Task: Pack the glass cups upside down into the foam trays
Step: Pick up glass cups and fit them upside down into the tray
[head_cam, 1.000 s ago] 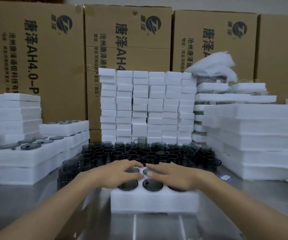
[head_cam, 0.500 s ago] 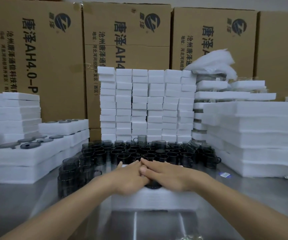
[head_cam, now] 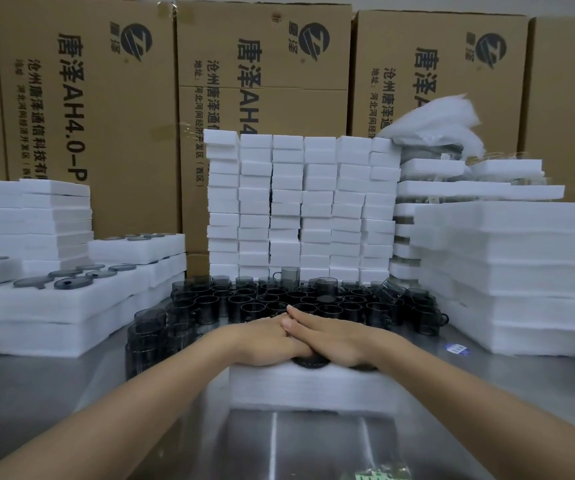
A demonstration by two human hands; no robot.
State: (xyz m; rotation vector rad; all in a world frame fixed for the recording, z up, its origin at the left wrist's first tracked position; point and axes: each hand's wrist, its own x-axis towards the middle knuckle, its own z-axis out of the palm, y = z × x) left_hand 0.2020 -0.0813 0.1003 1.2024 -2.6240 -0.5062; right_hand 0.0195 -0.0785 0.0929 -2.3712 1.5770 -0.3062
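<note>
Right hand (head_cam: 336, 336) now overlaps left hand (head_cam: 262, 337), hiding cups (head_cam: 311, 363).

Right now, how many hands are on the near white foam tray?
2: left hand and right hand lie flat, fingers overlapping, atop the white foam tray.

Left hand (head_cam: 265, 337) and right hand (head_cam: 334, 336), laid flat, hide most of the foam tray (head_cam: 313, 386) top; blue label (head_cam: 456, 348) too small to read.

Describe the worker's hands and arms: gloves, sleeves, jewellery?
The left hand and right hand are bare: no gloves, rings or wrist straps visible. The left forearm and right forearm are uncovered to the frame edge, so no sleeves show.
</note>
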